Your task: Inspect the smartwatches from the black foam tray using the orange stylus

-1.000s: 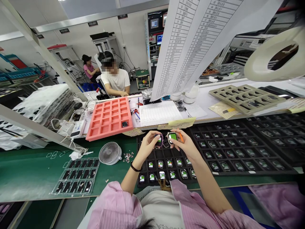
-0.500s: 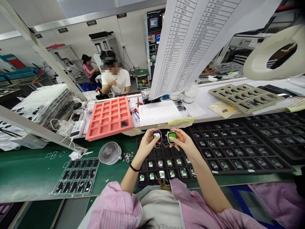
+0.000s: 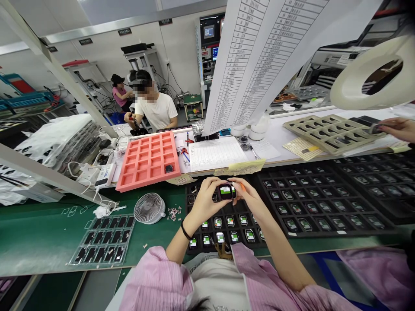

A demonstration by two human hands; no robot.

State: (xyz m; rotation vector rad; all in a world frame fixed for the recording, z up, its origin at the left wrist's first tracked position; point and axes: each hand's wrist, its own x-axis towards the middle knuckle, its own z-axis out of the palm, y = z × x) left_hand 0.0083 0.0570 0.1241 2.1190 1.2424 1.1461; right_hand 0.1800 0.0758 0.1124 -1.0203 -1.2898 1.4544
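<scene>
Above the black foam tray (image 3: 215, 210), my left hand (image 3: 207, 196) grips a smartwatch (image 3: 225, 191) without straps, its lit screen showing white and green. My right hand (image 3: 248, 194) is closed on a second smartwatch (image 3: 233, 189), mostly hidden behind the first one. Both watches are close together, overlapping in my view; whether they touch I cannot tell. Something orange (image 3: 243, 186) is on a finger of my right hand. Beneath the hands, several watches (image 3: 230, 220) with lit screens lie in the tray's compartments.
More black trays (image 3: 324, 233) of watches extend to the right. A small fan (image 3: 149, 207) and a clear tray (image 3: 102, 239) are at left. On the shelf are a pink tray (image 3: 147, 160) and a beige tray (image 3: 333, 134); another person's hand (image 3: 400, 128) reaches in there. A paper list (image 3: 253, 65) hangs ahead.
My left hand has moved right with its watch, bringing it in front of the right hand's watch. Another person's hand has appeared at the far right. The person opposite has lowered a hand.
</scene>
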